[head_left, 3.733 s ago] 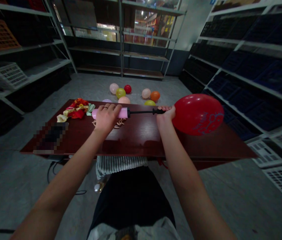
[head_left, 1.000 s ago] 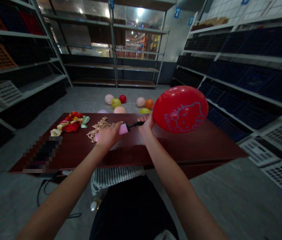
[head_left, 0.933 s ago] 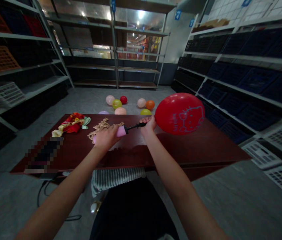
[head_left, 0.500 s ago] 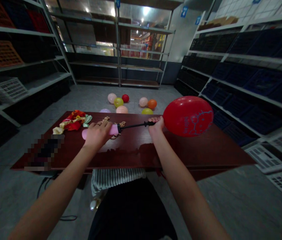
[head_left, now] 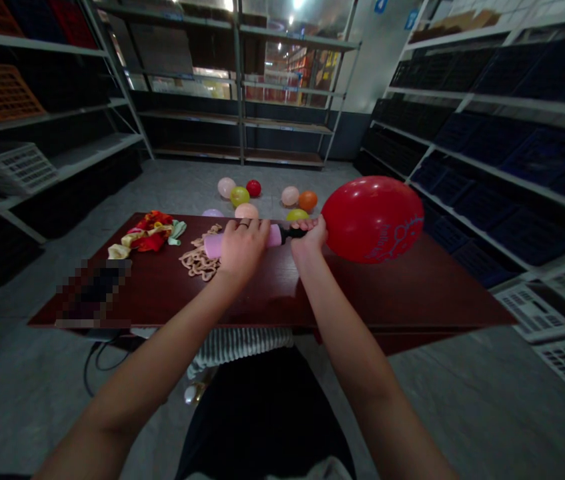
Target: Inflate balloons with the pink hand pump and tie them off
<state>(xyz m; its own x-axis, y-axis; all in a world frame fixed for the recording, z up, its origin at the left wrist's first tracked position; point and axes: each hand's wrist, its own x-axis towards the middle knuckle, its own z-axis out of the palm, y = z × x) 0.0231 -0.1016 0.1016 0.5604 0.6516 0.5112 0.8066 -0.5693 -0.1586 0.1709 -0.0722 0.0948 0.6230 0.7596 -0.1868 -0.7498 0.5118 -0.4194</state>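
My left hand (head_left: pixel 242 245) grips the pink barrel of a hand pump (head_left: pixel 275 235) held level above the dark red table (head_left: pixel 412 287). My right hand (head_left: pixel 311 239) pinches the neck of an inflated red balloon (head_left: pixel 371 218) with a printed cartoon face onto the pump's black nozzle end. The pump is pushed in, so the two hands are close together. The balloon floats just right of my right hand, above the table's right half.
A heap of flat coloured balloons (head_left: pixel 147 232) and a pile of tan ones (head_left: pixel 199 260) lie on the table's left. Several inflated balloons (head_left: pixel 239 196) rest on the floor beyond. Metal shelves with crates (head_left: pixel 512 160) line both sides.
My left hand has pushed the pump barrel to the right, closing the rod that showed half a second ago. The red balloon sits a little higher and looks slightly fuller.
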